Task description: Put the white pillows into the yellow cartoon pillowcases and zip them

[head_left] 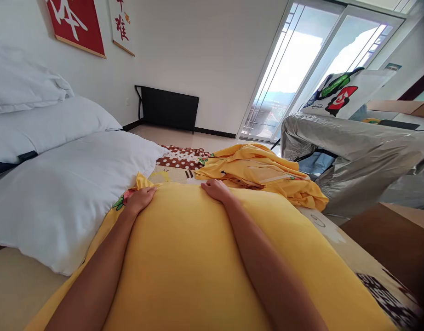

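A plump pillow in a yellow pillowcase fills the foreground and reaches away from me. At its far left corner my left hand is closed on the edge of the case, beside a printed pink flower with green leaves. My right hand lies over the middle of the far edge, its fingers curled round the cloth and partly hidden. Both forearms rest along the top of the pillow. Just beyond its right far corner lies a crumpled heap of yellow bedding.
White pillows are piled on the left. Under everything spreads a patterned bed sheet. A cardboard box and plastic-wrapped furniture stand at the right. A black panel leans by the far wall, near a sliding glass door.
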Available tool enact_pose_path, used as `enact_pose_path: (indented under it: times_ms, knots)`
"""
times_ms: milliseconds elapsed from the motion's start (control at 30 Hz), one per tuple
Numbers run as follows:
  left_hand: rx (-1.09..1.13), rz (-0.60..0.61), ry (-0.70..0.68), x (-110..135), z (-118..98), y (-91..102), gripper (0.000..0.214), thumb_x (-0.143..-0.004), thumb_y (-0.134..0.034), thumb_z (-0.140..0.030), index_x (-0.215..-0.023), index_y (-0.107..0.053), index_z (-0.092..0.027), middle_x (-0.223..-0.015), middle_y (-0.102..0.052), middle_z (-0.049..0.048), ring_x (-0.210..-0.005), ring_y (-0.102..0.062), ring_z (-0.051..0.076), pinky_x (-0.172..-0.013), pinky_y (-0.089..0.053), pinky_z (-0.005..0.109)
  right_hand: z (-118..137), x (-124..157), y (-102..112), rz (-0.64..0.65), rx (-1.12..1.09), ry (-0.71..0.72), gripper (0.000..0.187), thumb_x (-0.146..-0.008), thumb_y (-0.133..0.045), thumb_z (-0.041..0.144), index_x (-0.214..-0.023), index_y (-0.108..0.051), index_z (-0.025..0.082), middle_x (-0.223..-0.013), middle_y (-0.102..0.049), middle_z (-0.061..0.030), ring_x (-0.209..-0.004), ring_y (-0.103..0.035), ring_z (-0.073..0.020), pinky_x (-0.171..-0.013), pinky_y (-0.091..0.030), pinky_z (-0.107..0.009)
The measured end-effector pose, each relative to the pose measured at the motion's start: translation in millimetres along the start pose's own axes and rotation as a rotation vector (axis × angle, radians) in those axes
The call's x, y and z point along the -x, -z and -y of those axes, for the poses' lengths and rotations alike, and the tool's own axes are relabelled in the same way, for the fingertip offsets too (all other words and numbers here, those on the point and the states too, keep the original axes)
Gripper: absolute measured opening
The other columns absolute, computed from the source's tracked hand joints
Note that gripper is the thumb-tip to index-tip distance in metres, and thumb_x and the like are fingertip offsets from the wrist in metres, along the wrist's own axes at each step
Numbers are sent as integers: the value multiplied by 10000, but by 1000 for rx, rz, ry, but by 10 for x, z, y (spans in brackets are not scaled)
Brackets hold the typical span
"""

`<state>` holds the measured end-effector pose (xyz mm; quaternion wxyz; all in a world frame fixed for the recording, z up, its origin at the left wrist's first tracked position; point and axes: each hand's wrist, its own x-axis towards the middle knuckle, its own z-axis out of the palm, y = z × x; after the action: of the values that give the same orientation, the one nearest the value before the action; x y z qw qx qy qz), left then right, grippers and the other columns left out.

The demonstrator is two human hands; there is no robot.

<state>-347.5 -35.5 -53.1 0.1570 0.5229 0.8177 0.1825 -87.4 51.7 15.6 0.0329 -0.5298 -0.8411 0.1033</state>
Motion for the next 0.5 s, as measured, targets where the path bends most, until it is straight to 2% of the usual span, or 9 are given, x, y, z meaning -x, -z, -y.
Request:
enact_pose_path:
  times_ms: [167,333,500]
  knots:
    - [2,14,42,78,-69,33,560,-904,-203,-493,-1264,-575,-280,-1384,-516,50,-1320,-409,310,-1093,-243,517,-550,160,79,-34,-56,-9,401,-897,-372,415,-843,-688,174,-961,-693,-90,-874,-610,-191,-719,-393,-244]
    - [12,21,67,82,-79,34,608,-887,-216,-539,-1285,-558,-231,-1382,-516,76,-1293,-443,320,-1053,-334,460,-933,290,152,-64,-109,-24,399,-894,-376,417,-850,-695,181,-936,-696,-77,-867,-610,-202,-728,-411,-263]
    - [4,18,64,58,-85,21,625,-885,-206,-557,-1291,-549,-228,-1394,-503,69,-1307,-430,304,-1062,-334,441,-1347,364,136,-79,-172,-22,450,-900,-359,463,-963,-712,190,-1047,-691,-83,-988,-604,-226,-852,-418,-300]
